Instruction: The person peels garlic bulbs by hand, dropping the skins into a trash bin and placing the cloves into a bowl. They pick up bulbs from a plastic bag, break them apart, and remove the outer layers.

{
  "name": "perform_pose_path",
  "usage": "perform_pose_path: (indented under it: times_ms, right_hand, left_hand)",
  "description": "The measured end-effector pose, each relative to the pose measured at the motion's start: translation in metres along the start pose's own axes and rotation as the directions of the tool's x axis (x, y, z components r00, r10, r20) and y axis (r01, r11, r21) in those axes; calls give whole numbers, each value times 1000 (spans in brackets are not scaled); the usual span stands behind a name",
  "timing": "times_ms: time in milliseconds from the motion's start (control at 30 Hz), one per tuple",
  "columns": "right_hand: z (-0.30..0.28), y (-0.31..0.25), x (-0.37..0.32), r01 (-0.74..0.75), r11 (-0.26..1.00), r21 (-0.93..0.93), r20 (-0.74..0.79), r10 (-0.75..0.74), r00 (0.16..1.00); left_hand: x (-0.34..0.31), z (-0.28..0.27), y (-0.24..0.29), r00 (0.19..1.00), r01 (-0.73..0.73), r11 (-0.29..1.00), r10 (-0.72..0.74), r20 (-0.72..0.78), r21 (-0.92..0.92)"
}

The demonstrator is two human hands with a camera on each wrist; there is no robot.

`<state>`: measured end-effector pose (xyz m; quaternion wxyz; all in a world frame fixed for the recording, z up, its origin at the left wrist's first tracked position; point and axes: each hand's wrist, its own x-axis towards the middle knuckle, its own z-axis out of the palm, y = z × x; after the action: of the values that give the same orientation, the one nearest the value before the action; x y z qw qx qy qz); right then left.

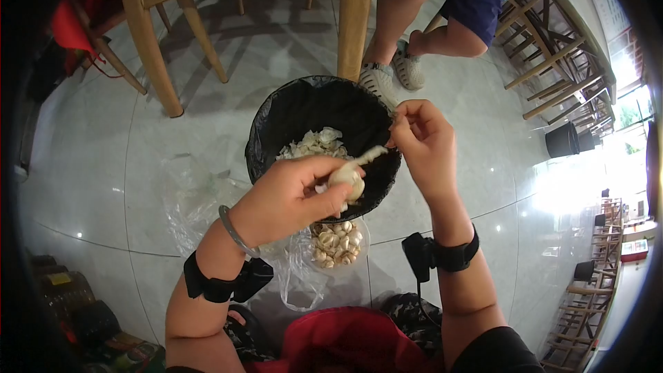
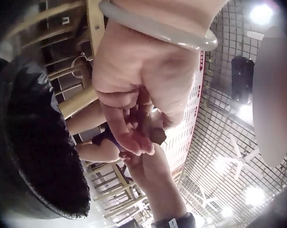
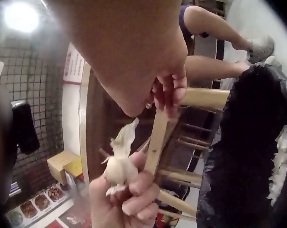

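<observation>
My left hand (image 1: 286, 197) grips a pale garlic bulb (image 1: 347, 181) over a black-lined bin (image 1: 276, 114); the bulb's papery stem (image 3: 125, 137) stands up from it. To the right, above the bin's rim, my right hand (image 1: 428, 148) has thumb and fingertips pinched together, apart from the bulb. A tiny piece shows at those fingertips in the right wrist view; what it is I cannot tell. Peeled skins (image 1: 319, 144) lie inside the bin. Beneath the bin's near edge, a clear bowl holds several garlic bulbs (image 1: 336, 243).
Clear plastic bags (image 1: 197, 197) lie on the tiled floor left of the bin and bowl. A wooden chair (image 1: 157, 62) stands beyond the bin, beside a seated person's legs (image 1: 407, 0). Bottles (image 1: 65, 290) are at the lower left, with more chairs at the right.
</observation>
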<state>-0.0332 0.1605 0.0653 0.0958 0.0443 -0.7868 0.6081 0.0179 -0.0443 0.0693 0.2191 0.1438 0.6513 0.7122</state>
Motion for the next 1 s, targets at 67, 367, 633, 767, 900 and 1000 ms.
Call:
perform_pose_path:
  times_ms: [67,367,633,767,900,1000]
  right_hand:
    - [-8,-2,-1,-38,977,-209,155,72,985]
    - [4,-26,-13,63,997,49,352,-77,933]
    - [20,-10,-20,159,981,107,402,-189,896]
    - [24,-9,-21,54,995,86,270,-75,960]
    - [25,-14,-22,199,979,50,287,-205,936]
    - [21,-18,-22,161,987,4,370,-151,917]
  left_hand:
    - [3,0,-3,996,-37,999,35,-87,-30]
    - [12,-11,-18,975,-169,985,172,-139,33]
    - [12,-4,-26,985,-151,986,144,-99,-67]
    - [13,-2,-26,982,-131,988,118,-148,-82]
    - [11,-1,-22,988,-65,998,66,-138,15]
    - [11,1,-24,977,-104,994,95,-193,-36]
